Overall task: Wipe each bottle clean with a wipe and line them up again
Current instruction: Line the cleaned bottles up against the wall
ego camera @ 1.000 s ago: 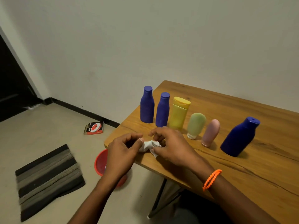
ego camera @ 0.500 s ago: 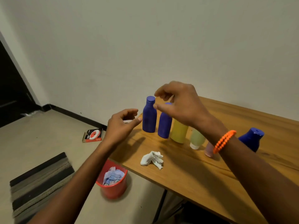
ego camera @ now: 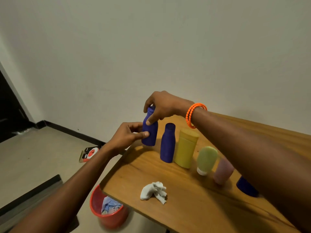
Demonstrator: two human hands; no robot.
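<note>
Wooden table (ego camera: 193, 207): both hands, right hand (ego camera: 164, 106) and left hand (ego camera: 127, 136), grip the end blue bottle (ego camera: 149, 132); picking up the crumpled wipe (ego camera: 154, 192) likely follows.

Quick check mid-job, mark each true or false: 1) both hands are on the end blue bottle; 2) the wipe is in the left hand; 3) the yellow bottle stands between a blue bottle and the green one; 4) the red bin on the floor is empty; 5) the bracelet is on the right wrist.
1) True: the right hand grips the end blue bottle near its cap, and the left hand holds its body.
2) False: the wipe lies crumpled on the table, held by neither hand.
3) True: the yellow bottle stands between the second blue bottle and the green bottle.
4) False: the red bin holds crumpled material.
5) True: the orange bracelet is on the right wrist.
</note>
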